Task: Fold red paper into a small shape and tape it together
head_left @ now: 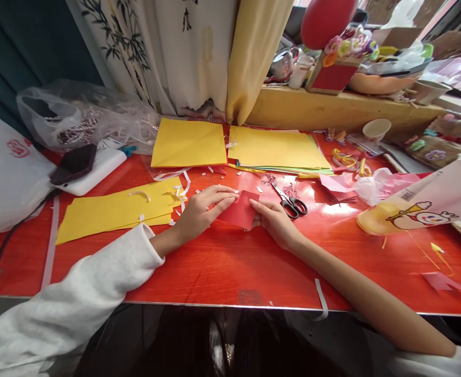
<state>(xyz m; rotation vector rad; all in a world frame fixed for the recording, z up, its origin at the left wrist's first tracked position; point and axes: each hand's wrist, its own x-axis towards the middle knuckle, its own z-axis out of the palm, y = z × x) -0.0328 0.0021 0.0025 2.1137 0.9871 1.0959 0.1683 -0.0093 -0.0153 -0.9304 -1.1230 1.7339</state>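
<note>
A small piece of red paper [241,210] is held between my two hands, just above the red table. My left hand [202,208] pinches its left edge between thumb and fingers. At the right edge, the thumb of my right hand [273,220] presses on top, with the fingers curled beneath. Black-handled scissors [291,204] lie behind my right hand, blades pointing away to the upper left. Long yellow paper sheets [116,209] lie to the left of my left hand, with curled white strips [183,188] on and beside them.
Stacked yellow paper [189,142] lies at the back, beside another yellow stack [280,146]. A drink cup [415,204] stands at the right. A phone [73,165], a clear plastic bag [92,118] and a white bag [6,173] are on the left. Pink paper pieces [338,186] lie right of the scissors.
</note>
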